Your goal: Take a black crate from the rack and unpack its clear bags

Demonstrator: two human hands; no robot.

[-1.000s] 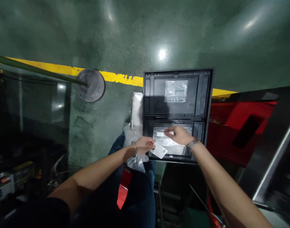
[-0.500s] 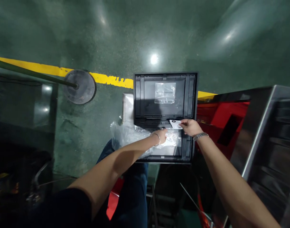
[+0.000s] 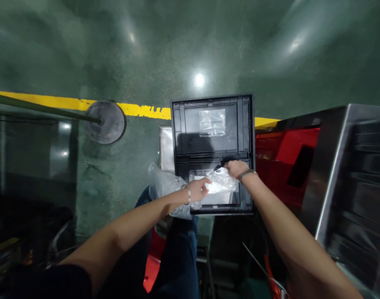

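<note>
My left hand (image 3: 199, 189) is closed in a pinch at the left edge of a small clear plastic bag (image 3: 225, 182) lying low over the lower half of a black crate (image 3: 213, 155). A white card (image 3: 219, 174) with a round black mark lies at the bag's upper part; whether it is inside or on top I cannot tell. My right hand (image 3: 237, 169) has its fingers closed at the card's upper right edge, its fingertips partly hidden. Under my left wrist is a larger crumpled plastic bag (image 3: 165, 182), beside the crate.
Another flat clear bag (image 3: 212, 122) lies in the crate's upper half. A metal box (image 3: 166, 143) sits left of the crate. Further left stands a round base (image 3: 105, 121) with a pole. Red bins (image 3: 289, 162) and a metal-edged cabinet (image 3: 336, 166) are at the right.
My right hand has moved left and brought the white card to the small clear bag. My left hand has shifted left and slightly down. The view has shifted a little.
</note>
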